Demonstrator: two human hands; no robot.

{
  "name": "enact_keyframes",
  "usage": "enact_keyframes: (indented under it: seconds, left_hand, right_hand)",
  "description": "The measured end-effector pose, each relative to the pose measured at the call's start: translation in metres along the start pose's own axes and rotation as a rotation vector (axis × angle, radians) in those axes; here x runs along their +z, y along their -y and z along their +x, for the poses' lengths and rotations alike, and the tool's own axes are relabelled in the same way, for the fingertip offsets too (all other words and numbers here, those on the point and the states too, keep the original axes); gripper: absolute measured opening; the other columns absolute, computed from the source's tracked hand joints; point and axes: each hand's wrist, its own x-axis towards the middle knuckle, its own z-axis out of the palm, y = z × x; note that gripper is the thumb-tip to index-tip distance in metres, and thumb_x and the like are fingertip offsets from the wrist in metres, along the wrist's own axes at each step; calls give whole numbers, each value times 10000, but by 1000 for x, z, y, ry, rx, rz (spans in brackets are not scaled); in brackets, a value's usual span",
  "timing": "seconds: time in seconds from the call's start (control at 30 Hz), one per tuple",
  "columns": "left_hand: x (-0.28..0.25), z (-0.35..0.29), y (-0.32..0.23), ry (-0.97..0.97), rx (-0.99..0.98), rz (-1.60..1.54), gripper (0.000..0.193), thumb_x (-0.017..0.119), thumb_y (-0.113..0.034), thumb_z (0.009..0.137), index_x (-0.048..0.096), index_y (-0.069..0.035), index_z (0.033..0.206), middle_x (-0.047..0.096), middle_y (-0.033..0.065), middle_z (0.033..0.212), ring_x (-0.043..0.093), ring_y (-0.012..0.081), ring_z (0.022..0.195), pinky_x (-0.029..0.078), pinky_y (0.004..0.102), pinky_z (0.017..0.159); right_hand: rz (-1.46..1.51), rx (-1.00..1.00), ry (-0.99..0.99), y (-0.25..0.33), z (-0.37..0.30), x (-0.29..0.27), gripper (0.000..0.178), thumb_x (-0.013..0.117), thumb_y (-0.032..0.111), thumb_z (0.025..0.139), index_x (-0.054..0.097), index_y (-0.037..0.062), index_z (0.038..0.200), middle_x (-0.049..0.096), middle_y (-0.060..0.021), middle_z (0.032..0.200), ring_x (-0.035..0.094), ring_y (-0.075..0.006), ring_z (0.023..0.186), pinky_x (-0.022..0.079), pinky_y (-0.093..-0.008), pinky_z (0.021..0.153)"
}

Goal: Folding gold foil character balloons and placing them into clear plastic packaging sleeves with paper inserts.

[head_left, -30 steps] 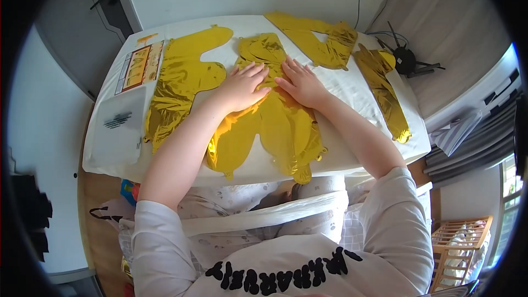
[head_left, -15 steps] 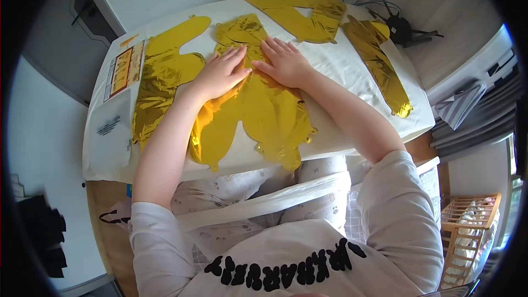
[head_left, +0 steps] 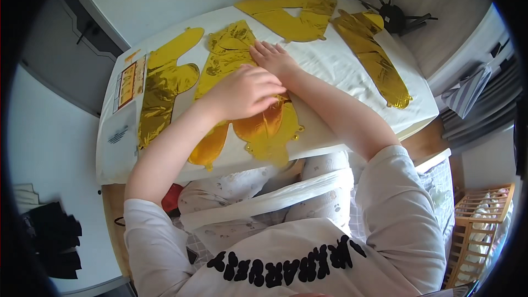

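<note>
A flat, uninflated gold foil balloon (head_left: 217,69) lies in front of me on the white-covered table, its lower lobes reaching the near edge. Over its middle is my left hand (head_left: 245,92), with loosely bent fingers pointing right and nothing seen in them. The balloon's surface under that palm is hidden. My right hand (head_left: 275,59) rests on the balloon's upper right edge, fingers stretched out and pressed down. Left of it lies another flat gold foil balloon (head_left: 165,80).
Two more gold foil balloons lie at the back, one in the middle (head_left: 291,19) and one on the right (head_left: 374,58). A printed sheet (head_left: 129,83) is by the left table edge. A black device with antennas (head_left: 393,19) stands in the back right corner. Farther right is a wooden crib (head_left: 478,231).
My left hand has moved right and toward me across the balloon, its fingers now bent. My right hand stays on the upper edge. The view has shifted slightly.
</note>
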Motion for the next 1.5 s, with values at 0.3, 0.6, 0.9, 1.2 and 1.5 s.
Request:
enact_keyframes:
  seconds: [0.3,0.6,0.9,1.2,1.5]
  left_hand:
    - [27,-2,-3,77,161,205,307,774,-296,872,769,-144,1138,657,-18,1115,603,179,1092,505,399,946]
    - [38,-7,-6,111,75,75,442,724,-301,917,695,-108,1314,661,0,1258,553,200,1227,451,408,1064]
    - [39,-15,-21,130,-5,72,524,683,-319,955,613,-69,1410,623,62,1412,506,227,1366,403,404,1157]
    - [43,-18,-22,260,-95,-91,626,596,-398,1024,450,-52,1525,437,175,1590,355,305,1517,280,445,1260]
    - [-11,-23,-39,84,-471,-1001,522,537,-204,1081,410,-68,1569,471,108,1588,536,233,1397,416,414,1180]
  right_hand:
    - [98,60,77,14,1,-14,927,197,755,1019,247,71,1642,194,-134,1722,152,-303,1597,154,-478,1291]
    - [112,76,82,14,0,-18,904,200,734,1031,259,67,1638,207,-136,1718,156,-305,1596,155,-477,1293]
    - [103,81,11,17,-3,-18,855,266,703,1043,322,64,1609,285,-146,1690,228,-302,1577,192,-485,1278]
    - [142,90,64,14,-3,-22,902,253,737,1024,302,66,1624,262,-133,1701,192,-272,1588,160,-457,1291]
    - [110,99,76,12,3,-19,924,261,757,1010,279,75,1633,243,-131,1708,173,-261,1595,146,-464,1292]
